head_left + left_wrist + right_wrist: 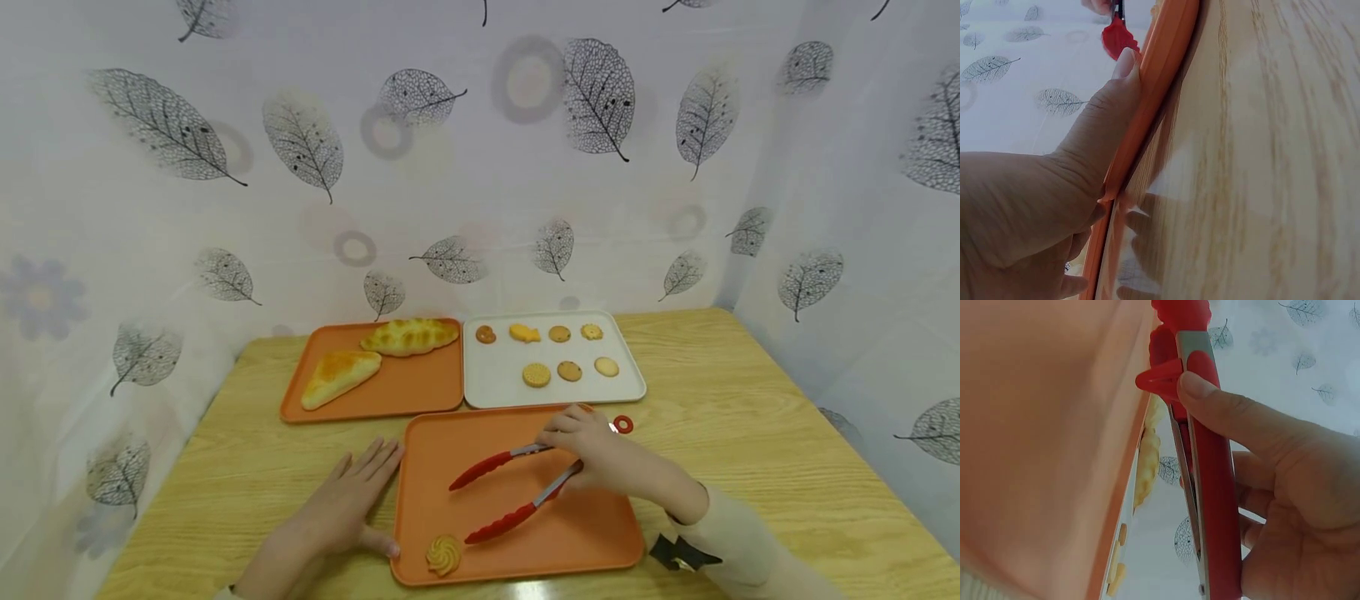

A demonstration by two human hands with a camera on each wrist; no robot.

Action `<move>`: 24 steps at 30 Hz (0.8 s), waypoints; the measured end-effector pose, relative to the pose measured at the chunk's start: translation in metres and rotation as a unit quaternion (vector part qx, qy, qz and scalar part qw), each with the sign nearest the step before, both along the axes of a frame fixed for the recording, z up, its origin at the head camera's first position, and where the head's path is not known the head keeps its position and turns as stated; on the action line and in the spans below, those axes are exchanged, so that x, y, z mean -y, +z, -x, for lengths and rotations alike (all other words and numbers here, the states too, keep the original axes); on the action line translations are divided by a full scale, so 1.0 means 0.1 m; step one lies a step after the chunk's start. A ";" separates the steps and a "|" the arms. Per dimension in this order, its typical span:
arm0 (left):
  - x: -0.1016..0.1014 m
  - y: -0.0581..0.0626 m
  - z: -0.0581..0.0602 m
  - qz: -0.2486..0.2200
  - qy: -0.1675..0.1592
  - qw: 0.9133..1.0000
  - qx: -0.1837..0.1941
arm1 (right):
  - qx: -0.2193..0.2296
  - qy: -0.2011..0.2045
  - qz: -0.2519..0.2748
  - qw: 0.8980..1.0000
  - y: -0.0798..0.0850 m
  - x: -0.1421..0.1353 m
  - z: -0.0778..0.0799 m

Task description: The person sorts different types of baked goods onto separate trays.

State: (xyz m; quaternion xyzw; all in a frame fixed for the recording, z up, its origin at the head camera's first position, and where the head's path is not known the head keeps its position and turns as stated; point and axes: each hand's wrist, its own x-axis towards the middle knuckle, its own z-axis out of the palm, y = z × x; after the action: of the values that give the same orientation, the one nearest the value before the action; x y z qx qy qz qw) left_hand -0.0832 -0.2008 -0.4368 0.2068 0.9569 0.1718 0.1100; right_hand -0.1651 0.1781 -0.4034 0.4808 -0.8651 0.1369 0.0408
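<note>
My right hand (600,450) grips a pair of red-and-metal tongs (504,524) over the near orange tray (525,562). The tongs' arms are spread apart, with nothing between their red tips. In the right wrist view, the thumb lies along the red handle of the tongs (1213,487). A swirl cookie (443,555) lies in the tray's near left corner, beside the lower tip. My left hand (341,508) rests at the tray's left edge, fingers spread and straight. Its thumb touches the orange rim (1163,69) in the left wrist view.
Behind on the left, another orange tray (405,408) bears a triangular bread (337,377) and a braided loaf (411,337). Beside it, a white tray (495,393) holds several small cookies, among them a fish-shaped one (523,333). A leaf-patterned curtain (480,192) closes off the wooden table's back and sides.
</note>
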 end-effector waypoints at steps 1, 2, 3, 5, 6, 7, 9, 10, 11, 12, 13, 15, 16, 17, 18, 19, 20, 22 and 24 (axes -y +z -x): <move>0.00 0.00 0.00 0.001 0.001 1.000 -0.001 | 0.008 0.010 -0.004 1.000 0.00 0.01 -0.01; 0.00 -0.01 0.00 0.001 0.003 1.000 -0.001 | 0.016 0.019 -0.007 1.000 0.00 0.02 -0.01; 0.00 -0.01 0.00 0.001 0.004 1.000 0.000 | 0.023 0.026 -0.011 0.999 -0.01 0.04 -0.02; 0.00 -0.02 0.00 0.002 0.004 1.000 -0.001 | 0.035 0.037 -0.021 0.998 -0.01 0.07 -0.03; 0.00 -0.02 0.00 0.003 0.006 1.000 0.000 | 0.038 0.041 -0.025 0.998 -0.02 0.09 -0.03; 0.00 -0.02 0.00 0.003 0.006 1.000 -0.001 | 0.045 0.044 -0.027 0.998 -0.02 0.11 -0.04; -0.01 -0.03 0.00 0.004 0.005 1.000 -0.001 | 0.056 0.046 -0.030 0.997 -0.03 0.15 -0.04; -0.01 -0.04 0.00 0.005 0.005 1.000 -0.002 | 0.060 0.046 -0.032 0.997 -0.03 0.17 -0.05; -0.01 -0.04 0.01 0.005 0.005 1.000 -0.002 | 0.060 0.048 -0.030 0.997 -0.03 0.18 -0.05; -0.01 -0.04 0.01 0.006 0.005 1.000 -0.003 | 0.060 0.051 -0.029 0.996 -0.04 0.20 -0.05; -0.01 -0.04 0.01 0.007 0.005 1.000 -0.003 | 0.061 0.052 -0.029 0.996 -0.04 0.21 -0.05; -0.01 -0.05 0.01 0.008 0.005 1.000 -0.005 | 0.058 0.056 -0.029 0.996 -0.04 0.24 -0.05; 0.00 -0.06 0.01 0.008 0.005 1.000 -0.006 | 0.055 0.058 -0.027 0.996 -0.04 0.25 -0.04; -0.01 -0.06 0.01 0.008 0.004 1.000 -0.007 | 0.050 0.061 -0.027 0.997 -0.05 0.26 -0.04; 0.00 -0.06 0.01 0.009 0.004 1.000 -0.008 | 0.048 0.061 -0.028 0.997 -0.05 0.27 -0.04; -0.01 -0.06 0.01 0.008 0.004 1.000 -0.009 | 0.044 0.060 -0.030 0.997 -0.04 0.27 -0.04; -0.01 -0.06 0.01 0.008 0.003 1.000 -0.010 | 0.038 0.061 -0.031 0.997 -0.05 0.28 -0.04; -0.02 -0.06 0.01 0.009 0.004 1.000 -0.011 | 0.025 0.062 -0.031 0.997 -0.05 0.29 -0.04; -0.02 -0.06 0.01 0.010 0.004 1.000 -0.012 | 0.012 0.061 -0.031 0.998 -0.05 0.30 -0.04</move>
State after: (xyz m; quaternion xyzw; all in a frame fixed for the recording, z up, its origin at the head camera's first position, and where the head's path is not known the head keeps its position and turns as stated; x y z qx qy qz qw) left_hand -0.0844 -0.1984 -0.4433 0.2039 0.9606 0.1606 0.0997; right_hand -0.1607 0.1483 -0.4086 0.5322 -0.8383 0.1180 0.0073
